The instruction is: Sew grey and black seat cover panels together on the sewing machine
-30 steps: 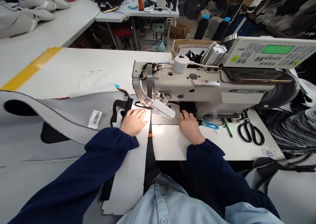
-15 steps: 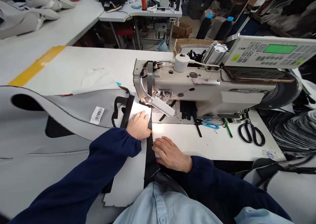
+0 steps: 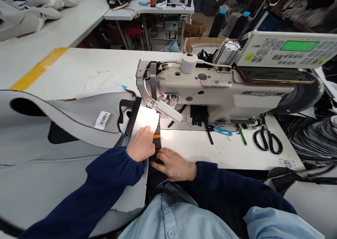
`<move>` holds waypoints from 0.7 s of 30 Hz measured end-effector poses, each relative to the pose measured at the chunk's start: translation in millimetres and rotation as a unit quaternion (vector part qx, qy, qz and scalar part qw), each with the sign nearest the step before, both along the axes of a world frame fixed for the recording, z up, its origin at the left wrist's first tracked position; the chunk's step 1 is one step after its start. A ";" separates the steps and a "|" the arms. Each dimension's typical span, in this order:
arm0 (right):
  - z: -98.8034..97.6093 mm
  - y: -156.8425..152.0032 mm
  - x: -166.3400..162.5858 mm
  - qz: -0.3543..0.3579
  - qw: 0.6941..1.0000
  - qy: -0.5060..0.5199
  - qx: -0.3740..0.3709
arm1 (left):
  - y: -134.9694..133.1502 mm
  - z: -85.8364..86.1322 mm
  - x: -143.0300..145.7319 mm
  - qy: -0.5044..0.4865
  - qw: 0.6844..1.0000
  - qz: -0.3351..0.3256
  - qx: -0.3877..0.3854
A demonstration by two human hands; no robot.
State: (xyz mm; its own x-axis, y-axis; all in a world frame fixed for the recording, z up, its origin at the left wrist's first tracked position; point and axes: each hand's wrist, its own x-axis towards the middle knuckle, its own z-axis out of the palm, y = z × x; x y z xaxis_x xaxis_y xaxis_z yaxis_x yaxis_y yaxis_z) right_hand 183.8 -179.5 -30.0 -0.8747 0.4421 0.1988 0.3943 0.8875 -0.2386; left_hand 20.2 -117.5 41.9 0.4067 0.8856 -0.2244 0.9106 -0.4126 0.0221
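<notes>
My left hand (image 3: 141, 143) is closed, its curled fingers gripping the white-grey fabric panel (image 3: 145, 118) just in front of the sewing machine (image 3: 210, 91). A black zip-like strip (image 3: 131, 125) runs along the panel's left side, and an orange tab (image 3: 156, 136) sticks out to the right of my fingers. My right hand (image 3: 173, 164) rests at the table's front edge, thumb and fingers apart over black fabric (image 3: 155, 177) that hangs toward my lap. The big grey fabric piece (image 3: 65, 176) with a barcode label (image 3: 102, 120) spreads over the left side.
Black-handled scissors (image 3: 268, 140), a green pen-like tool (image 3: 242, 135) and blue-handled snips (image 3: 222, 131) lie right of the needle area. Black strips (image 3: 199, 115) sit under the machine arm. A control panel (image 3: 286, 49) stands above it. Stacked fabric pieces (image 3: 313, 137) are at far right.
My left hand has moved down and left and its fingers have curled more. My right hand has shifted left onto the black fabric. The orange tab shows more.
</notes>
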 end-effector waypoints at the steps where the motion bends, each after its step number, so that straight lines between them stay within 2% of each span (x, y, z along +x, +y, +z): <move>1: -0.3 -0.9 -1.8 -0.007 1.000 0.008 0.003 | -2.7 -1.1 -2.5 -0.005 1.000 0.003 0.009; 5: 1.1 -3.4 -14.4 0.002 1.000 0.016 0.021 | 2.5 -8.6 -8.2 -0.048 0.998 0.000 0.051; 9: -0.9 -13.9 -37.9 0.016 0.999 0.013 0.036 | 9.9 -8.8 -9.5 -0.094 0.995 -0.030 0.029; 12: -6.9 -26.9 -53.0 0.015 1.000 0.006 0.024 | -1.3 -11.2 -7.8 -0.078 0.996 -0.047 0.026; 15: -7.4 -34.1 -58.5 0.025 0.999 -0.017 0.017 | -20.1 -17.8 -7.2 -0.047 0.998 -0.036 0.023; 18: 1.2 -32.5 -56.9 0.024 0.999 -0.039 0.018 | -30.8 -21.9 -8.7 -0.034 0.999 -0.029 0.017; 21: 11.1 -26.5 -54.3 0.031 0.997 -0.066 0.000 | -28.5 -22.1 -7.9 -0.028 0.999 -0.024 0.013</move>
State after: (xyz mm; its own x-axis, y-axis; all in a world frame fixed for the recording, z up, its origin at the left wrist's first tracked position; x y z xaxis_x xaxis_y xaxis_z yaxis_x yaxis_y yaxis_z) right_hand 129.5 -206.0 -18.9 -0.9190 0.3859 0.0806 0.3662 0.9114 -0.1875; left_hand 12.3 -146.0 19.8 0.4601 0.8702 -0.1764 0.8875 -0.4569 0.0609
